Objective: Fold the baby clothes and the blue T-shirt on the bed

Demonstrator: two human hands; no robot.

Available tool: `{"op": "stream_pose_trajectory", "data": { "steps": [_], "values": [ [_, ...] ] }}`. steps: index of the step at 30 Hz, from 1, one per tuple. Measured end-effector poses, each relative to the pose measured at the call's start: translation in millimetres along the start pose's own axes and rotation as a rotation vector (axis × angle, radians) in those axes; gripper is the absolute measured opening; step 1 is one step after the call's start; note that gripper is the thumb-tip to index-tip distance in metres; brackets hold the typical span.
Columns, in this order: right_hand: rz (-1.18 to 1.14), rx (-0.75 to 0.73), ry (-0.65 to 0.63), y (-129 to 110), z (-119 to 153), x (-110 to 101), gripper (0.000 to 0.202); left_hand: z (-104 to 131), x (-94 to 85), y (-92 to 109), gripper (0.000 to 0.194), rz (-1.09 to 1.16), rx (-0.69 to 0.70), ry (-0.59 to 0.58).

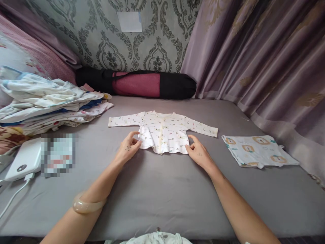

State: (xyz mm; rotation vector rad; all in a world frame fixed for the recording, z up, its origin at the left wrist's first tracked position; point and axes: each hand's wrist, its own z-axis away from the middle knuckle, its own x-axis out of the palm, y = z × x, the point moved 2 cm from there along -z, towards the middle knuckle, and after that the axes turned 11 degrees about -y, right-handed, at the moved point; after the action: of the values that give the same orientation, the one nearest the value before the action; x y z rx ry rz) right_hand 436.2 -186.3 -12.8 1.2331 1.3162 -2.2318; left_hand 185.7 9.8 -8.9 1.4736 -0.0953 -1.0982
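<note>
A small white patterned baby shirt (162, 132) lies spread flat on the grey sheet (162, 189), its sleeves stretched out to both sides and its button strip down the middle. At its lower left corner, my left hand (129, 146) pinches the hem between thumb and fingers. The lower right corner of the hem is pinched in the same way by my right hand (198, 150). The hem is slightly wavy between the two hands.
Piled clothes (50, 101) lie at the left, with a white power bank (25, 159) and its cable in front, beside a blurred item (59, 154). A folded cloth with lion prints (259, 150) lies at the right. A black and pink roll bag (137, 84) lies along the wall.
</note>
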Motion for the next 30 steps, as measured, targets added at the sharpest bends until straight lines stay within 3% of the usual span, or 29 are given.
{"op": "stream_pose_trajectory", "data": {
  "steps": [2, 6, 13, 20, 23, 26, 28, 30],
  "values": [
    [0.058, -0.047, -0.037, -2.3, 1.9, -1.1, 0.052, -0.3, -2.4, -0.4, 0.048, -0.056, 0.041, -0.020],
    [0.155, -0.051, -0.075, -3.1, 5.0, -7.6, 0.044, -1.1, -12.6, -5.8, 0.045, -0.233, -0.026, -0.061],
    [0.256, -0.053, -0.100, -5.3, 8.1, -10.1, 0.042, -0.2, -17.9, -7.7, 0.045, -0.330, -0.010, -0.094],
    [0.359, -0.030, -0.155, -14.6, 13.7, -23.4, 0.036, -4.3, -22.3, -14.7, 0.045, -0.196, 0.008, -0.159],
    [0.437, -0.037, -0.088, -25.6, 5.7, -26.0, 0.036, -11.6, -23.3, -13.1, 0.054, -0.096, 0.043, -0.119],
    [0.426, -0.206, -0.049, -43.2, -13.0, -14.0, 0.042, -23.5, -19.8, -8.9, 0.056, -0.038, 0.026, -0.067],
    [0.400, -0.327, -0.094, -54.5, -28.1, 0.4, 0.047, -32.1, -15.3, -5.7, 0.053, -0.029, 0.007, -0.034],
    [0.404, -0.335, -0.162, -61.1, -42.1, 15.2, 0.057, -39.1, -10.5, -3.2, 0.047, -0.057, -0.009, -0.002]
  ]
}}
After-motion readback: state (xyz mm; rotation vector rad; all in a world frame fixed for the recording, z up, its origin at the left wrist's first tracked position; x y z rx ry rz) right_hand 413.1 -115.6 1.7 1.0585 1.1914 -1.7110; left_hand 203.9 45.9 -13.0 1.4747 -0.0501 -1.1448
